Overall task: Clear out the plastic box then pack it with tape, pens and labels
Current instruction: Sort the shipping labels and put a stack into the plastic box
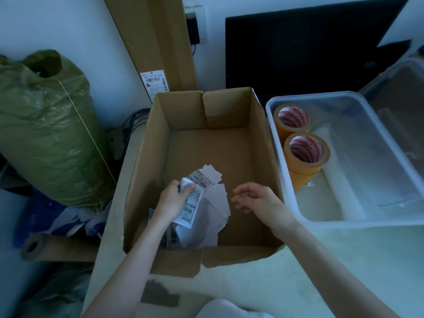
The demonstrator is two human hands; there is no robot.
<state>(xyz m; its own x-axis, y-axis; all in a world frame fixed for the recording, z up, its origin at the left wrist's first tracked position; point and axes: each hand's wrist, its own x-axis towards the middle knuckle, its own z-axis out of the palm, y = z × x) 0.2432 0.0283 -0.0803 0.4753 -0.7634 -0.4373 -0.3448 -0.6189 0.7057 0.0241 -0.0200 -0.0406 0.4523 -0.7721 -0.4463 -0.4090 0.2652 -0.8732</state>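
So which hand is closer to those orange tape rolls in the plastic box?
Right. The right hand hovers open inside the cardboard box, beside the tape rolls; the left hand grips labels farther away.

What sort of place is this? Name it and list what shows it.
Probably a packing or shipping corner of a small office or stockroom. An open cardboard box holds printed labels, tape rolls sit in a plastic box, and a stuffed green sack stands beside the table.

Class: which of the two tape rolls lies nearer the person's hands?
The nearer roll, lower in the plastic box; the other roll sits in the far corner.
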